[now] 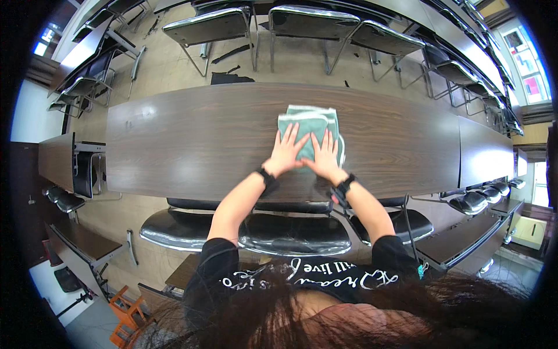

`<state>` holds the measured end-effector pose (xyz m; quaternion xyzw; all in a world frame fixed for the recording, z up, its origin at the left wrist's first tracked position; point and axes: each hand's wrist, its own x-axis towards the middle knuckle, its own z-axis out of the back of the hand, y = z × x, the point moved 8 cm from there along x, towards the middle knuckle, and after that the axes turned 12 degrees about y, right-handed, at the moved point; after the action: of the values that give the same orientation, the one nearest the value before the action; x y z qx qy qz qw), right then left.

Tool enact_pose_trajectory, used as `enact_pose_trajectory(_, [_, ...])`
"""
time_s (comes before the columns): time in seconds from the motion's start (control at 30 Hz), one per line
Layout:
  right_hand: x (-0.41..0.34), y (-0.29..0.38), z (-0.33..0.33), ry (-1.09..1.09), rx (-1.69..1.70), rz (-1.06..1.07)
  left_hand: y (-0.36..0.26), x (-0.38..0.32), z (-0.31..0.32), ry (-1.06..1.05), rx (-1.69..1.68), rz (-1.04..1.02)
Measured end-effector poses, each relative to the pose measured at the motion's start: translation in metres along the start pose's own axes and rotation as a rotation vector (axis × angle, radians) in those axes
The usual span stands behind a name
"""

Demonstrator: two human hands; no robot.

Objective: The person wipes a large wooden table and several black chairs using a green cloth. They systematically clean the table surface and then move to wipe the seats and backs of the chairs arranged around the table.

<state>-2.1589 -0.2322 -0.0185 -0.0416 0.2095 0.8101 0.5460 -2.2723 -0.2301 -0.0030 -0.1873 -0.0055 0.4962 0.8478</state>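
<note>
A folded green cloth (pixel 310 118) with white edging lies on a long wood-grain table (pixel 196 131). My left hand (pixel 285 152) rests flat on the cloth's near left part, fingers spread. Beside it, my right hand (pixel 326 155) lies palm down on the right part, its fingers also apart. The two thumbs point towards each other and nearly meet over the cloth. Neither hand is closed around it. Both wrists wear black bands, and the palms hide the near side of the cloth.
Black padded chairs (pixel 294 233) stand against the table's near edge, between it and my body. Another table (pixel 486 152) adjoins on the right. More metal-framed chairs (pixel 213 28) line the far side, where black scraps (pixel 231 78) lie on the floor.
</note>
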Motion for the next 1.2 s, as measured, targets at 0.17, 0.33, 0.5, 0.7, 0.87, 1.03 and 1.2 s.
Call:
enact_pose_trajectory(0.17, [0.090,0.040,0.023,-0.027,-0.049,0.001,0.081,0.022,0.038,0.011,0.026,0.113])
enact_pose_trajectory(0.33, [0.086,0.128,-0.014,0.080,-0.046,0.159,0.121,-0.071,0.022,0.125,0.005,0.328])
enact_pose_trajectory(0.5, [0.005,0.186,-0.051,0.114,-0.070,0.351,0.092,-0.174,-0.020,0.159,0.096,0.414])
enact_pose_trajectory(0.7, [-0.076,0.168,-0.076,0.089,-0.102,0.303,0.022,-0.204,-0.055,0.153,0.238,0.419])
enact_pose_trajectory(0.87, [-0.115,0.091,-0.072,0.045,-0.094,0.142,-0.045,-0.159,-0.074,0.151,0.261,0.332])
enact_pose_trajectory(1.03, [-0.155,-0.002,-0.058,0.047,-0.134,-0.025,-0.121,-0.096,-0.100,0.002,0.239,0.212])
enact_pose_trajectory(1.2, [-0.190,-0.080,-0.054,0.028,-0.158,-0.153,-0.190,-0.046,-0.117,0.029,0.171,0.109])
